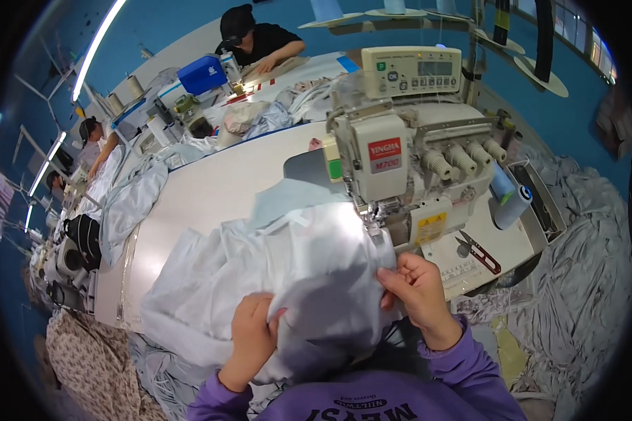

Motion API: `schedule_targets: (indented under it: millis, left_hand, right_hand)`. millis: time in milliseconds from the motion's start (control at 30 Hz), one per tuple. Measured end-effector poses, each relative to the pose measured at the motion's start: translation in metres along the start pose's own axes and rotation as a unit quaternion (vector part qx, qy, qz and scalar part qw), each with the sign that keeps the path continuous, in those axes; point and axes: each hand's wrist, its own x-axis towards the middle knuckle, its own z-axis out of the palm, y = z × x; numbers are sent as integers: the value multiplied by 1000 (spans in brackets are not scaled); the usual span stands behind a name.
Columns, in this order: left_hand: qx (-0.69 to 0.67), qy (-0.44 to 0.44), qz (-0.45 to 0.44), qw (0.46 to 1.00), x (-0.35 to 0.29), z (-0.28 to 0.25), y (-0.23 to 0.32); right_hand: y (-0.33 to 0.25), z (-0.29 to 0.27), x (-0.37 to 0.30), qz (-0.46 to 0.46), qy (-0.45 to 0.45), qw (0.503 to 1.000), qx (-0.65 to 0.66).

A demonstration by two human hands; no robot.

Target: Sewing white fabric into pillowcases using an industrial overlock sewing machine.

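A bunched pale blue-white garment (288, 274) lies on the cream sewing table (211, 189) in front of me. My left hand (251, 335) grips a fold of this fabric near my body. My right hand (416, 284) pinches the fabric's right edge, just below the presser foot (372, 219) of a cream overlock sewing machine (414, 165). The cloth runs up under the presser foot. Both sleeves are purple.
Red-handled thread snips (479, 251) lie on the machine bed to the right. A pale blue thread cone (509, 203) stands beside the machine. Heaps of grey fabric (583, 259) fill the right side. Another person (256, 42) works at the far table; more cloth (130, 200) hangs at left.
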Motion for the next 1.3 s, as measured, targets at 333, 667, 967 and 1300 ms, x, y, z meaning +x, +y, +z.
schedule_targets:
  millis: [333, 667, 967, 1300]
  left_hand:
    - [-181, 250, -38, 950, 59, -21, 4]
    - [-218, 274, -27, 936, 140, -48, 9]
    - [-164, 298, 21, 940, 221, -58, -4]
    - [-71, 383, 66, 919, 314, -87, -1]
  right_hand:
    - [-4, -5, -2, 27, -8, 999, 17]
    - [-9, -6, -2, 40, -29, 999, 4]
    - [-9, -5, -2, 38, -33, 999, -7]
    - [-13, -4, -2, 50, -28, 998, -2]
